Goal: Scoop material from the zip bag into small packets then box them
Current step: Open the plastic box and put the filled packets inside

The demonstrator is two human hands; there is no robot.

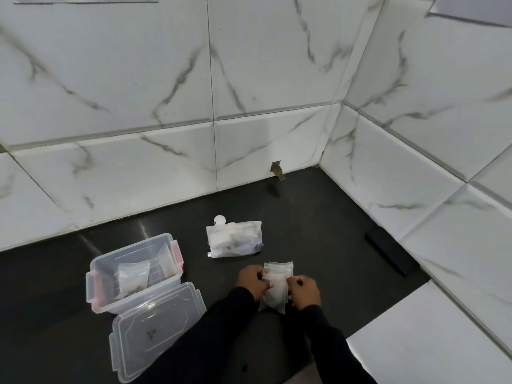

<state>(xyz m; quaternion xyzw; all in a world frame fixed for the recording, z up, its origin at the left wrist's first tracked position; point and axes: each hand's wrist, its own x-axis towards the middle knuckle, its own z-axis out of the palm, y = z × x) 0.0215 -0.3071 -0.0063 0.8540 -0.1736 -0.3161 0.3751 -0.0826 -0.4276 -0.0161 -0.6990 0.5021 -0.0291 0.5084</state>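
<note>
A stack of small clear packets (277,284) lies on the dark counter (318,223) near me. My left hand (253,281) pinches the top packet's left edge and my right hand (303,291) pinches its right edge. Beyond them lies the zip bag (234,239), holding pale and dark material, with a white scoop (219,219) sticking out behind its top. At the left stands an open clear plastic box (133,270) with red latches, holding at least two filled packets (133,275). Its lid (153,328) rests flat in front of it.
White marbled tile walls (138,106) close the counter at the back and right. A dark flat object (388,252) lies along the right wall. A small hole with brown debris (277,170) marks the back wall's base. A white surface (415,342) borders the counter at lower right.
</note>
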